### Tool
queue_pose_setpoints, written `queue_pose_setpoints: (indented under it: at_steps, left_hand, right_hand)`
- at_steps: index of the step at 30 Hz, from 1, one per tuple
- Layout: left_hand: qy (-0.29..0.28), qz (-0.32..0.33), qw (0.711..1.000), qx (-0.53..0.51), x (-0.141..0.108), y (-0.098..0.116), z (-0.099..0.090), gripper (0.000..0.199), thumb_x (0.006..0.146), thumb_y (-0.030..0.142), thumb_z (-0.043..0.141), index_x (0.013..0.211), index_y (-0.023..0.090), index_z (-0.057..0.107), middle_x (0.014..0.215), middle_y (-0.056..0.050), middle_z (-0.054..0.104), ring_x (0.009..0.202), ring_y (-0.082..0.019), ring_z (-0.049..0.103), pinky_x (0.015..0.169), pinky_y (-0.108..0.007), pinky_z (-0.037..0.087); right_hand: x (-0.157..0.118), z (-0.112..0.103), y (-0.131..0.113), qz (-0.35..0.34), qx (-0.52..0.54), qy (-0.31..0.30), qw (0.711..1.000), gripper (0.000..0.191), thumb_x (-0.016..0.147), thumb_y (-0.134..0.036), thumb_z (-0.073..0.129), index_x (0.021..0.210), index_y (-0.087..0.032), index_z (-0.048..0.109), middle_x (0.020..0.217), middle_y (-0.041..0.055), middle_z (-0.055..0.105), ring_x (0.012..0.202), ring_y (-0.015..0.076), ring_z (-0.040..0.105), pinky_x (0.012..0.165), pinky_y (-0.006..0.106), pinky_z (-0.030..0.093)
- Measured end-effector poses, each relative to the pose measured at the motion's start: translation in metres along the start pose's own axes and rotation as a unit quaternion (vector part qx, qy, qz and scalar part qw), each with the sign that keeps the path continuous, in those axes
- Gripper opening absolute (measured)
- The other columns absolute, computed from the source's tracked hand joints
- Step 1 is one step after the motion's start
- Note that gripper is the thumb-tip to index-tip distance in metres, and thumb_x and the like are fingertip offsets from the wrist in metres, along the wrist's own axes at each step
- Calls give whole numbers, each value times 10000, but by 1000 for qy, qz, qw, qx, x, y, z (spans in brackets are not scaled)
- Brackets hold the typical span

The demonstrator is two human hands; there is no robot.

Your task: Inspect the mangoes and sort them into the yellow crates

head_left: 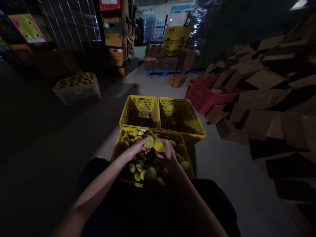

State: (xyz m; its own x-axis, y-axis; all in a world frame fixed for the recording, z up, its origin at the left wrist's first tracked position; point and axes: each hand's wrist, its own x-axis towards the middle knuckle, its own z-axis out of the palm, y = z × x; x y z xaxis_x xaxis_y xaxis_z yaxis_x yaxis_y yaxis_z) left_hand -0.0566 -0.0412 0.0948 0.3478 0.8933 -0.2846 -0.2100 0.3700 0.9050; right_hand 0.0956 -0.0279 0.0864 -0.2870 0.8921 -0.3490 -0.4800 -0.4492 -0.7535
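My left hand [141,146] is closed on a round green-yellow fruit [149,142]. Right beside it, my right hand [169,150] grips a yellow fruit [159,145]. Both hands are above a yellow crate [116,149] filled with green and yellow fruits [151,174]. Behind that crate stand two more yellow crates side by side. The left one [158,113] has a small green fruit [148,116] inside, and the right one [197,122] holds a yellowish fruit [173,123] at its bottom.
A white crate [81,93] heaped with yellow fruits is at the left. To the right lie a red crate [201,97] and a large pile of cardboard boxes [263,121]. A blue pallet [163,73] with boxes stands farther back.
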Motion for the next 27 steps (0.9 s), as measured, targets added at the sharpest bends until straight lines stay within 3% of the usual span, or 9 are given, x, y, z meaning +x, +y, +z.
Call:
queue_pose_setpoints:
  at_steps: [5,8,10,12,15,22,27]
  left_hand:
    - [38,21,999,-3,-3,5,3,431,709,551,685,833,148,596,599,5,580,527,-94,516,536,-220,393]
    - [52,86,994,31,-8,12,6,370,695,462,729,852,156,593,677,-10,598,580,-107,532,560,-231,411]
    - [59,145,986,59,-12,17,7,330,701,426,726,860,168,594,736,-26,606,650,-134,548,589,-247,427]
    - [78,200,973,82,-15,20,6,306,706,388,723,899,187,597,786,-30,616,724,-160,565,651,-269,449]
    - [117,256,952,120,-19,21,3,351,693,326,746,990,212,599,902,-43,645,852,-194,594,783,-301,463]
    - [137,294,923,205,-24,21,-5,460,680,312,773,1090,208,594,1075,-71,638,944,-207,589,844,-316,459]
    - [164,313,913,206,-22,23,-8,453,617,283,816,1035,197,662,1076,-90,612,999,-228,570,887,-349,463]
  right_hand:
    - [-5,6,-1,-32,-20,-5,999,316,713,-510,581,660,-247,416,417,-86,338,311,59,188,291,233,83]
    - [-11,9,-6,-87,-43,12,995,263,737,-461,628,754,-242,483,537,-63,467,340,59,260,294,224,137]
    - [-15,11,-11,-135,-69,25,988,284,709,-400,693,894,-257,532,725,-29,601,413,81,417,316,213,240]
    - [-18,12,-17,-187,-109,26,976,437,664,-339,745,1050,-286,545,937,7,661,587,140,575,405,227,393]
    - [-20,11,-21,-268,-164,31,949,598,615,-267,785,1162,-309,547,1124,36,650,834,209,642,647,298,529]
    - [-14,3,-12,-381,-288,76,875,625,559,-178,817,1123,-287,568,1158,45,639,970,228,626,899,386,498]
    - [-14,5,-14,-367,-244,71,895,608,518,-167,830,1067,-283,596,1122,32,657,944,222,631,893,397,508]
